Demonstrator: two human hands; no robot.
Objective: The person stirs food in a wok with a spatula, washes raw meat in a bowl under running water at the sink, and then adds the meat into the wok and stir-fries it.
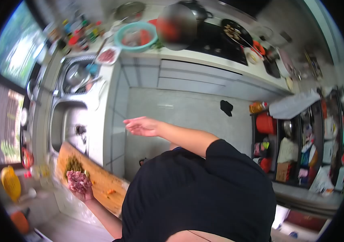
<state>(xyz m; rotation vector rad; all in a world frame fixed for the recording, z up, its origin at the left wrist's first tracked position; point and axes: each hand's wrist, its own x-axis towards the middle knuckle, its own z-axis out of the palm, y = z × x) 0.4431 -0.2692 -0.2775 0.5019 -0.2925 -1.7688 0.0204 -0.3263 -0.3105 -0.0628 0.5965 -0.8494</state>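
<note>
Raw pink meat in a heap rests in my left hand, above the left part of a wooden cutting board. Whether a small dish lies under the meat is hidden. Chopped green pieces lie on the board just beyond the meat, and small orange bits lie to its right. My right hand reaches across in front of my body, over the floor by the cabinet. Its fingers are stretched out and hold nothing.
A double steel sink stands beyond the board, with a pot in its far basin. On the far counter are a plate of meat, a turquoise basin and a pan on the stove. Loaded shelves line the right.
</note>
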